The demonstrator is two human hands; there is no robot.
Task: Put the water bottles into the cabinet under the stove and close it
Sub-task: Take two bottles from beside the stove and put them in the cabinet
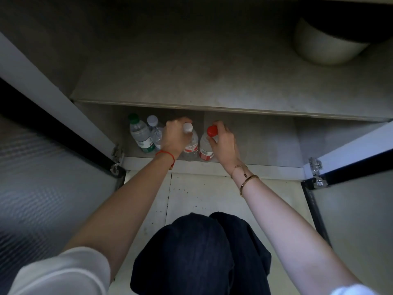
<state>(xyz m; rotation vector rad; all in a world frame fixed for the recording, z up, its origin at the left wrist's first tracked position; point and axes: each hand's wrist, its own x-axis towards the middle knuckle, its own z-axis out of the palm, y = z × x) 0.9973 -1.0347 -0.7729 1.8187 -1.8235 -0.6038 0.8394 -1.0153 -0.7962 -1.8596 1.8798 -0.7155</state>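
On the cabinet floor (255, 145), left to right, a green-capped bottle (140, 133) and a clear bottle (154, 129) stand upright, touching. The left hand (175, 135) has its fingers curled around the white-capped bottle (190, 141); the right hand (223, 141) pinches the red-capped bottle (207, 145) near its neck. Both bottles stand cap up, side by side. Both doors are open.

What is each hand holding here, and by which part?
Left hand grips the white-capped bottle at its neck; right hand grips the red-capped bottle just below its cap.
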